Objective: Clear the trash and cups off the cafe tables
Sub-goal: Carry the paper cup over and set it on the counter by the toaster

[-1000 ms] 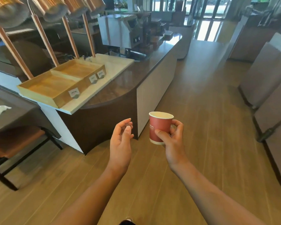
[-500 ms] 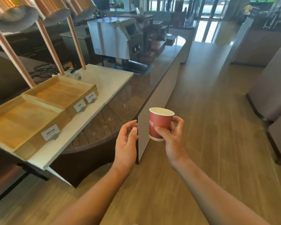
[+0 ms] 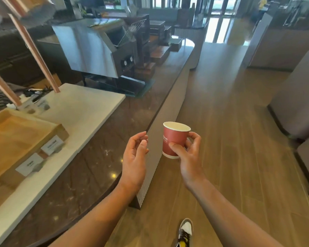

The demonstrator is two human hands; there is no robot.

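Here the red paper cup [image 3: 174, 139], pinched only by the right hand [image 3: 188, 154] while the left hand [image 3: 135, 157] hangs relaxed and empty, could be squeezed out or tipped.

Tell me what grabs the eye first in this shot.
The red paper cup stands out at centre, held in the right hand above the wooden floor. Beside it the left hand hovers empty over the dark counter. A steel machine sits further back on it.
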